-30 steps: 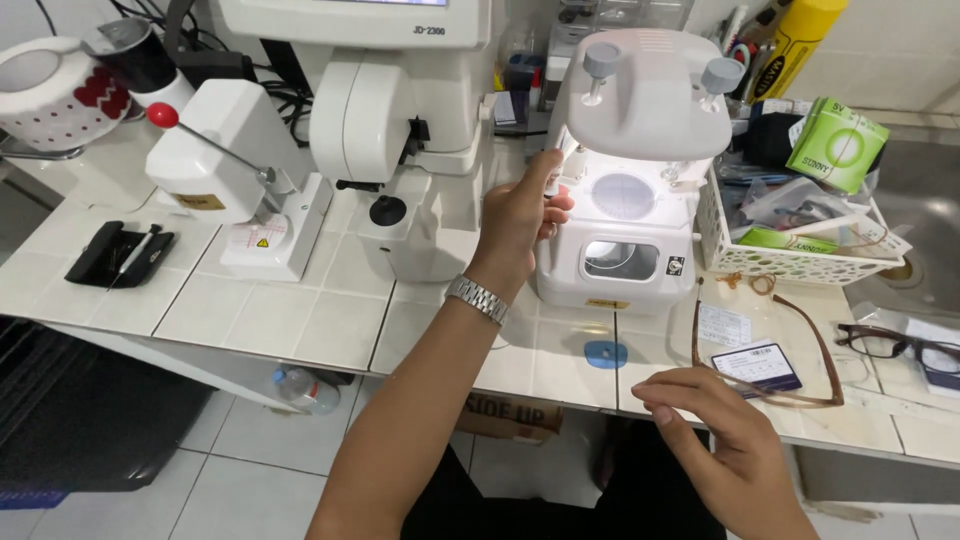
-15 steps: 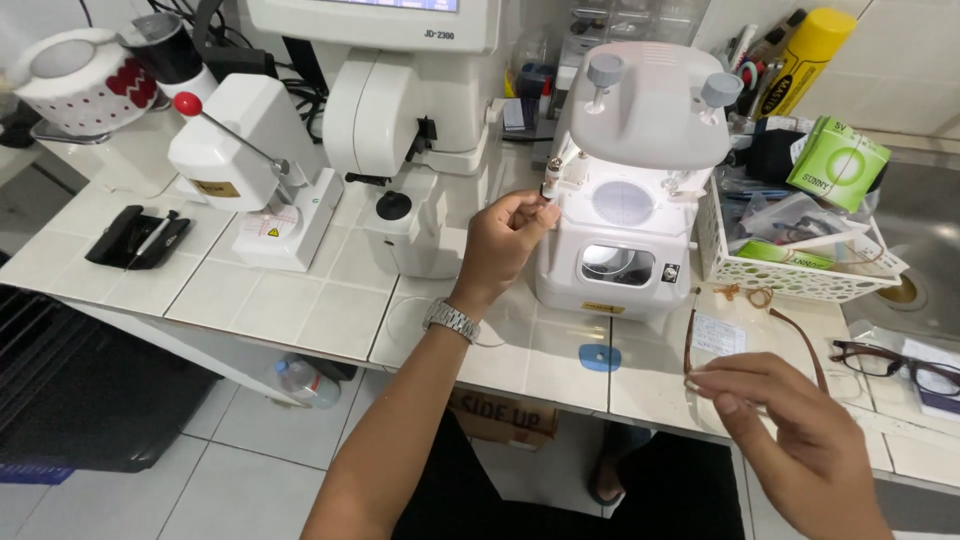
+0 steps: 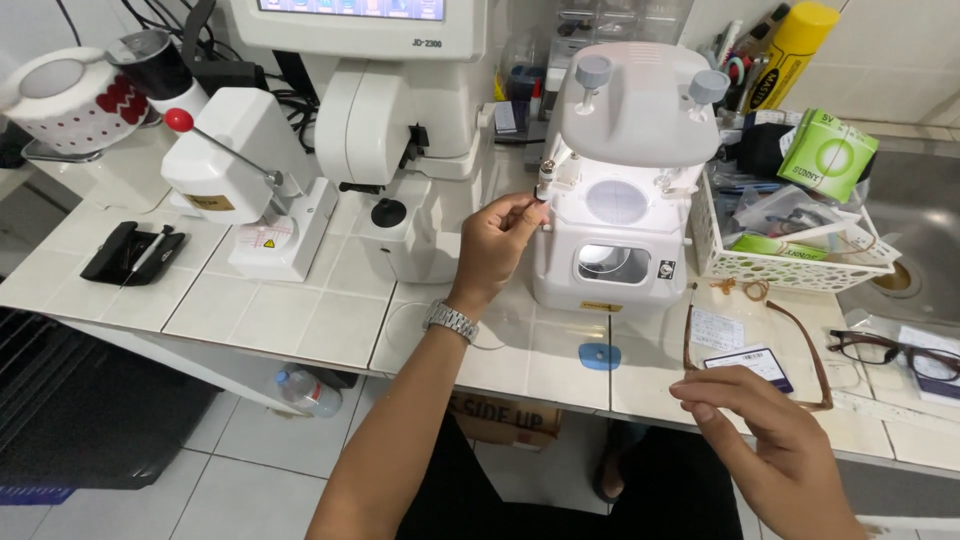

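My left hand (image 3: 497,243), with a metal watch on the wrist, reaches up to the left side of a white boxy optical machine (image 3: 625,180). Its fingertips pinch a small lever at the machine's left edge, beside the round lit window on top. My right hand (image 3: 775,440) hovers low at the front right, fingers loosely curled and holding nothing, just in front of a small card (image 3: 750,362). A brown glasses frame (image 3: 808,345) lies around that card on the tiled counter (image 3: 300,310).
A larger white instrument with a screen (image 3: 390,110) stands behind, and a white device with a red-knobbed lever (image 3: 245,180) to its left. A white basket (image 3: 790,262) of packets sits at right, dark glasses (image 3: 890,350) beyond it. A black case (image 3: 130,252) lies far left.
My left hand slid from the machine's upper front down to its left edge and pinched the lever. My right hand lifted off the counter by the card and drifted right.
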